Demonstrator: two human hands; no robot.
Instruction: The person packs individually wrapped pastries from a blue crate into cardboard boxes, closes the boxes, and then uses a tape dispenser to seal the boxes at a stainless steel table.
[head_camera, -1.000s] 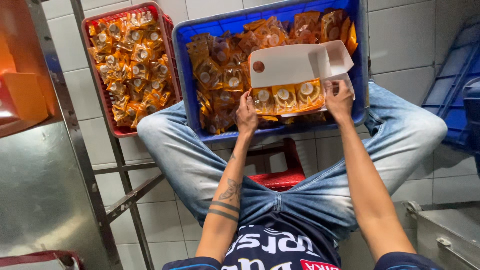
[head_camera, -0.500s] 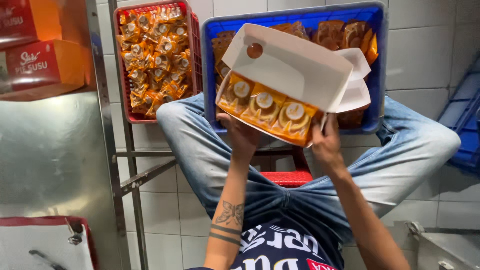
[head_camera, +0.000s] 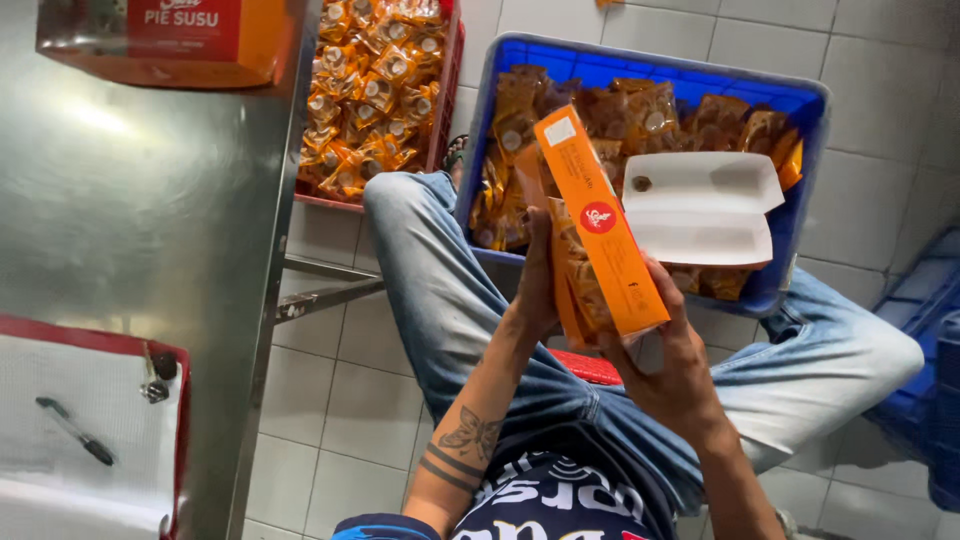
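Both hands, left hand (head_camera: 537, 285) and right hand (head_camera: 672, 360), grip orange box (head_camera: 597, 230) (lid open, tilted).

The box (head_camera: 598, 225) between the fingers is bright orange with a small red round mark and a white patch near its top end; its open lid (head_camera: 705, 208), just past the fingertips, is plain white; the crate (head_camera: 640, 66) beyond the fingers is blue, full of orange and brown packets (head_camera: 640, 115); the other crate (head_camera: 449, 70) is red; the jeans (head_camera: 440, 300) under the hands are pale blue; the floor tiles (head_camera: 330, 390) are white; the left arm has a dark butterfly tattoo (head_camera: 470, 436) and two dark bands.
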